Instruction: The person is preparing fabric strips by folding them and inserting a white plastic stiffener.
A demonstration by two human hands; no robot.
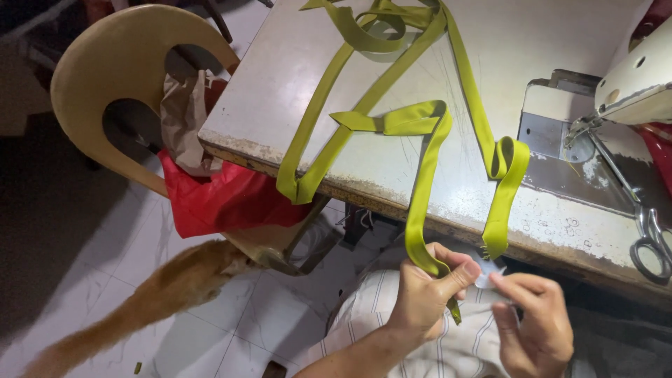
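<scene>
A long olive-green fabric strap (392,122) loops across the worn sewing table (294,77) and hangs over its front edge. My left hand (427,294) is closed on one hanging end of the strap, just below the table edge. My right hand (535,325) pinches a small pale piece (488,275) between thumb and forefinger, right beside the left thumb. The strap's other end (498,234) dangles just above both hands. Both hands hover over my lap in striped cloth (378,308).
A sewing machine head (633,77) with its metal bed plate (567,150) stands at the right, scissors (651,241) lying near the front edge. A wooden chair (119,63) holding red cloth (217,199) and brown paper stands left. An orange furry tail (161,294) crosses the tiled floor.
</scene>
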